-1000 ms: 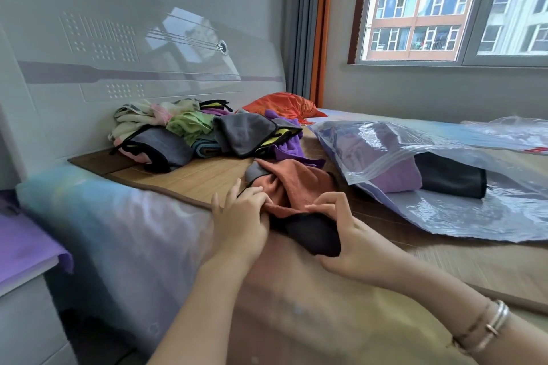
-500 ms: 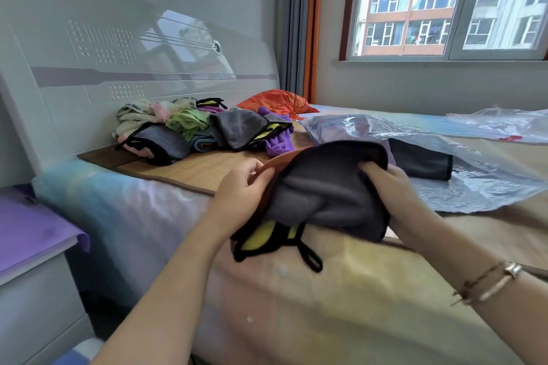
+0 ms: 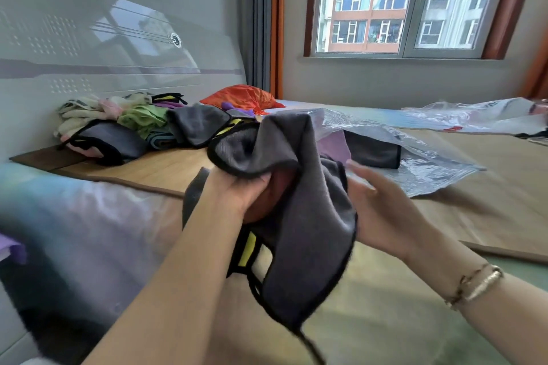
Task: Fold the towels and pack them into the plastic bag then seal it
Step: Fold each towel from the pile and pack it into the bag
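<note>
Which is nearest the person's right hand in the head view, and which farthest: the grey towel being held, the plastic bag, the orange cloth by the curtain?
From the right hand:
1. Grey towel, touching it on its left.
2. Plastic bag, just behind it.
3. Orange cloth, far back by the curtain.

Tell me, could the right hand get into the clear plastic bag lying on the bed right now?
Probably yes. The right hand is open and holds nothing, and the clear plastic bag lies just beyond it with nothing between. The left hand grips the grey black-edged towel off to the side.
</note>
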